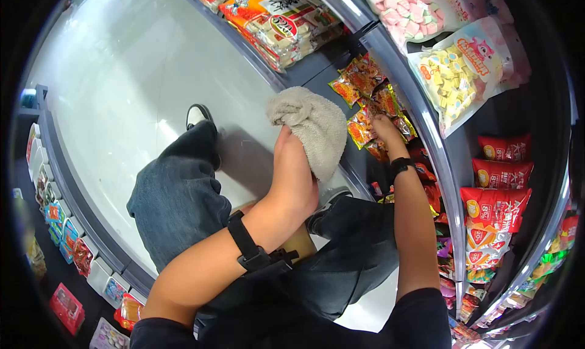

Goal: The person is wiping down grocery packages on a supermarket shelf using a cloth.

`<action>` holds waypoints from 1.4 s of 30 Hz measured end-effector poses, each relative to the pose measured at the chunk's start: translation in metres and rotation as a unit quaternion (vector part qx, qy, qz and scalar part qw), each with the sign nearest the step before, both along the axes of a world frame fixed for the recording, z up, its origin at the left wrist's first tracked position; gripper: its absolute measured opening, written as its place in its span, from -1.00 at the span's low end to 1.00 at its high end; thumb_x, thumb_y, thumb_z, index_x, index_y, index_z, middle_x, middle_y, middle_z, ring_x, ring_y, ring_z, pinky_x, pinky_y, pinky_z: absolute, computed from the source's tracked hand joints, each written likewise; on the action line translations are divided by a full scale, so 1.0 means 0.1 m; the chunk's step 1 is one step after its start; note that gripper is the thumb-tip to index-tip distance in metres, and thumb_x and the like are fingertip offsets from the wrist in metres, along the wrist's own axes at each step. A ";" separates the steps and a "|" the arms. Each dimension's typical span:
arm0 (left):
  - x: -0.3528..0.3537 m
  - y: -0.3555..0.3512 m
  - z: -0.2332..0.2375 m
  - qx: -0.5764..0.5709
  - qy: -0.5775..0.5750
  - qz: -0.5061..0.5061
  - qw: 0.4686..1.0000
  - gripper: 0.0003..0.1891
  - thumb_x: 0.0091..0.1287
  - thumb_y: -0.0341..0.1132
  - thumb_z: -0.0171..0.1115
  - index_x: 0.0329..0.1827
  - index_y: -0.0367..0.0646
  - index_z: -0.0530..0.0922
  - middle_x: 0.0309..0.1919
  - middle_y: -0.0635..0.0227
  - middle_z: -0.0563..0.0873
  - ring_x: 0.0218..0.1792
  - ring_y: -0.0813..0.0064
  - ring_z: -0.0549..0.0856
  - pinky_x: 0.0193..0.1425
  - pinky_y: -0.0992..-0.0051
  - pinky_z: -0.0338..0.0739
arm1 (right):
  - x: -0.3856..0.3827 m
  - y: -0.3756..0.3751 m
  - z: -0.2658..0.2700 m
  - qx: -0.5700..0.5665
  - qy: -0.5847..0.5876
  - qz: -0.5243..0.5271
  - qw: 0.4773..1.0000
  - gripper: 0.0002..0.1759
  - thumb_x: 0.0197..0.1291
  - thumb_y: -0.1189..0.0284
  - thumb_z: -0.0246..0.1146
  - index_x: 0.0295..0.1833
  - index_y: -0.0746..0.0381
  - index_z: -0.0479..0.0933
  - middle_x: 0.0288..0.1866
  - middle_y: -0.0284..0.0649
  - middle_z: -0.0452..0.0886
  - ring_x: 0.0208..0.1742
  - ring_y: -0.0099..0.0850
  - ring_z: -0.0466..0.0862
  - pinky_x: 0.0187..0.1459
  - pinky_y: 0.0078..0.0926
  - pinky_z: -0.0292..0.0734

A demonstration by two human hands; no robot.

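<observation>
My left hand is closed on a crumpled beige cloth, which hides most of the fingers. It hangs over the aisle in front of the low shelf. On that bottom shelf, my right hand grips a yellow-and-orange snack packet within a small pile. The fingertips are partly hidden among the wrappers. More packets of the same kind lie just behind it, touching each other.
Large orange bags lie farther along the bottom shelf. Above, a shelf edge curves past my right forearm, with marshmallow bags and red snack bags behind it. Another stocked shelf stands at left, across the pale floor.
</observation>
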State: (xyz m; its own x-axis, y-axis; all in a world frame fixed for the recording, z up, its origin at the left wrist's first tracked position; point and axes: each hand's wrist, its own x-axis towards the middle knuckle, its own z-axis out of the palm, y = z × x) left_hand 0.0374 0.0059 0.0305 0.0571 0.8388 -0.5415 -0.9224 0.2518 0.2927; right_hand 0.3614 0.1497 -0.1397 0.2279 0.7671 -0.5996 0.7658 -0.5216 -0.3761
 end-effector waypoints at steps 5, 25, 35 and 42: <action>0.02 0.01 0.06 -0.052 -0.010 -0.005 0.999 -0.65 0.54 -0.10 -0.02 0.20 -0.08 0.53 0.06 0.34 0.71 0.10 0.39 0.69 0.21 0.36 0.56 | 0.12 -0.19 -0.62 -0.014 -0.027 -0.103 0.994 -0.54 0.22 0.20 0.28 0.14 0.21 0.44 -0.24 -0.18 0.61 -0.31 -0.33 0.66 -0.38 -0.22 0.66; 0.18 0.06 0.04 -0.044 0.050 -0.024 0.997 -0.64 0.54 -0.10 -0.05 0.21 -0.08 0.53 0.10 0.35 0.69 0.13 0.41 0.66 0.27 0.35 0.50 | -0.41 -0.58 -0.60 0.066 -0.286 0.033 0.955 -0.39 0.36 0.05 0.15 0.34 0.24 0.39 0.04 0.05 0.71 0.09 0.02 0.71 0.05 -0.03 0.61; 0.03 0.10 0.01 0.044 0.051 -0.027 0.997 -0.67 0.53 -0.14 -0.03 0.16 -0.08 0.56 0.04 0.34 0.72 0.07 0.39 0.70 0.20 0.38 0.56 | -0.81 -1.47 1.28 0.068 0.565 -0.219 0.792 -0.50 0.48 0.18 -0.02 0.37 0.25 0.38 0.33 -0.08 0.54 0.32 -0.18 0.53 0.34 -0.10 0.37; 0.00 -0.06 0.13 0.168 0.184 -0.082 0.965 -0.61 0.52 -0.23 0.00 0.33 -0.17 0.46 0.14 0.33 0.66 0.12 0.45 0.67 0.24 0.46 0.52 | -1.11 -1.88 1.87 0.178 0.678 -0.162 0.695 -0.40 0.46 0.23 0.01 0.50 0.31 0.23 0.48 -0.12 0.38 0.47 -0.17 0.38 0.50 -0.13 0.17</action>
State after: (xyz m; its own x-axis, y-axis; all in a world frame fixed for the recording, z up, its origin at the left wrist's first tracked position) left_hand 0.0373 -0.0003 0.0431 0.0604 0.9664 -0.2499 -0.6965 0.2201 0.6829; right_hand 0.2502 -0.0384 0.0470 -0.1655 0.9621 -0.2165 -0.5535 -0.2723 -0.7871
